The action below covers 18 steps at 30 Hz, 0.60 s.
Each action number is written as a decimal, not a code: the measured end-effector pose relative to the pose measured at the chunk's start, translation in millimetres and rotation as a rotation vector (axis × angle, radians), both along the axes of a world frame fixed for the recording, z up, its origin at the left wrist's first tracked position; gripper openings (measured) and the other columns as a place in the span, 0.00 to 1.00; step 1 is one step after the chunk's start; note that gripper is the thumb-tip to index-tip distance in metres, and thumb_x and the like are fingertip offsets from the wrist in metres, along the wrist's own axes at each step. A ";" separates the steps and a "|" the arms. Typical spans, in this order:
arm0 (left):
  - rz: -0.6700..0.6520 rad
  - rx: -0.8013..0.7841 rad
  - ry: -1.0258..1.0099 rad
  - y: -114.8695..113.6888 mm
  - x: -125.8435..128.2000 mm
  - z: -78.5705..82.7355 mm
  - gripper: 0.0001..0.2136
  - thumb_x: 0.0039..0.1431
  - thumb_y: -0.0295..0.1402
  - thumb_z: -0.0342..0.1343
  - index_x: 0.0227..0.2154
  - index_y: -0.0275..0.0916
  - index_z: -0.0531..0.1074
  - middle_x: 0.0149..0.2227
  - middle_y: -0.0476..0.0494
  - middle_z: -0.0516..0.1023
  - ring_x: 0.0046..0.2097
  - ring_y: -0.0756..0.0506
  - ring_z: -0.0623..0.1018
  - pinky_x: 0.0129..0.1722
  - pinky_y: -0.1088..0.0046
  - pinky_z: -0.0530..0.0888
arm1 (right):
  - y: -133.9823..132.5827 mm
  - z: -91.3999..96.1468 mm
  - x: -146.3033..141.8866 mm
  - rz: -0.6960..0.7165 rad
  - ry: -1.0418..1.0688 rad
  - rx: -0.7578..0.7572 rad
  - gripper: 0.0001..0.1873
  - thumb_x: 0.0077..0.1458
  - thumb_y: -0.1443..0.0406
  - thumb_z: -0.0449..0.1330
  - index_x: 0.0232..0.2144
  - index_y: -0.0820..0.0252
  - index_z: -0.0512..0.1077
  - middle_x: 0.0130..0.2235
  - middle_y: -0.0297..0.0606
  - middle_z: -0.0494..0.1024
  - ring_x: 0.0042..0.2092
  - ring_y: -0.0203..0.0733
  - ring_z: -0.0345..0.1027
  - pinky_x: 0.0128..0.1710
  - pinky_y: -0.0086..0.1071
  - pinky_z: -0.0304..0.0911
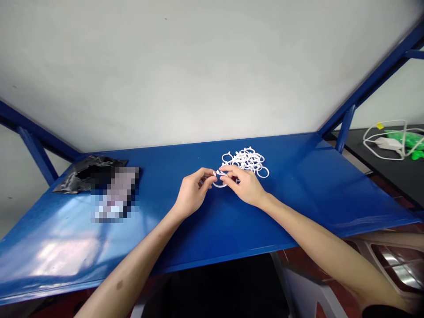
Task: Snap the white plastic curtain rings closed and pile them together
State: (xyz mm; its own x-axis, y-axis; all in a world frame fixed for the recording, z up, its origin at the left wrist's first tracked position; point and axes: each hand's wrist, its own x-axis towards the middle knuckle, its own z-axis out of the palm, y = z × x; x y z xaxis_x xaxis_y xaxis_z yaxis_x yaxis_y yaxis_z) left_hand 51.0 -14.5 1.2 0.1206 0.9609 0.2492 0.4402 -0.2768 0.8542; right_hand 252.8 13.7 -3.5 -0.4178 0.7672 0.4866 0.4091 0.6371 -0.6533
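Observation:
Between my two hands is a white plastic curtain ring point(220, 185), held just above the blue tabletop. My left hand point(194, 191) pinches its left side between thumb and fingers. On the other side, my right hand point(245, 184) grips it with thumb and forefinger near the top, where small knobs show. My fingertips partly cover the ring, so I cannot tell whether its ends are joined. Right behind my right hand lies a loose pile of similar white rings point(249, 158), several of them overlapping.
A crumpled black plastic bag point(94, 170) lies on the left of the blue table point(185, 238), beside a pixelated object point(119, 190). White wall stands behind, with blue frame bars at both sides. A white cable point(366, 141) and green plastic point(409, 139) rest on a dark surface at right.

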 end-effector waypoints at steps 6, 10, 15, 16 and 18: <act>0.005 -0.035 -0.055 -2.7 3.1 -0.5 0.11 0.63 0.42 0.58 0.36 0.41 0.77 0.30 0.49 0.81 0.29 0.49 0.78 0.30 0.74 0.75 | -2.2 -1.4 -0.5 0.013 -0.041 0.128 0.10 0.69 0.61 0.56 0.35 0.57 0.73 0.34 0.35 0.82 0.32 0.37 0.75 0.34 0.30 0.67; 0.079 0.003 -0.001 -7.4 7.9 -2.8 0.08 0.63 0.38 0.57 0.33 0.41 0.78 0.25 0.51 0.80 0.27 0.49 0.77 0.30 0.74 0.73 | -3.9 -3.4 -0.3 0.039 -0.113 0.278 0.10 0.70 0.64 0.55 0.36 0.58 0.74 0.33 0.36 0.81 0.33 0.37 0.74 0.35 0.31 0.67; 0.069 0.066 0.066 -10.5 11.0 -4.0 0.07 0.63 0.32 0.56 0.32 0.41 0.79 0.27 0.51 0.81 0.28 0.50 0.78 0.32 0.76 0.71 | -5.3 -5.5 0.9 0.090 -0.208 0.451 0.12 0.70 0.68 0.53 0.35 0.61 0.75 0.30 0.38 0.79 0.30 0.38 0.71 0.30 0.30 0.64; 0.056 0.077 0.068 -9.9 10.9 -4.0 0.07 0.64 0.31 0.56 0.32 0.41 0.78 0.28 0.51 0.81 0.29 0.50 0.78 0.32 0.76 0.71 | -5.6 -5.6 0.5 0.081 -0.213 0.466 0.12 0.70 0.68 0.53 0.35 0.62 0.75 0.29 0.38 0.79 0.30 0.38 0.71 0.29 0.30 0.64; 0.028 0.093 0.063 -7.3 9.8 -3.8 0.07 0.65 0.32 0.55 0.34 0.41 0.78 0.30 0.51 0.82 0.30 0.50 0.78 0.33 0.76 0.72 | -5.9 -5.3 -1.1 0.037 -0.212 0.459 0.12 0.70 0.68 0.53 0.35 0.61 0.74 0.29 0.38 0.79 0.30 0.38 0.72 0.30 0.31 0.65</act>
State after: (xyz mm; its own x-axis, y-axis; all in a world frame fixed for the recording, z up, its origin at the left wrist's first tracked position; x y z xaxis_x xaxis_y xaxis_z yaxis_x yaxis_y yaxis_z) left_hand 60.7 -21.8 -2.6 0.1118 0.9371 0.3307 0.5006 -0.3406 0.7959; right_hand 251.7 7.8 -8.9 -0.5666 0.4769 0.6720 0.4740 0.8557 -0.2075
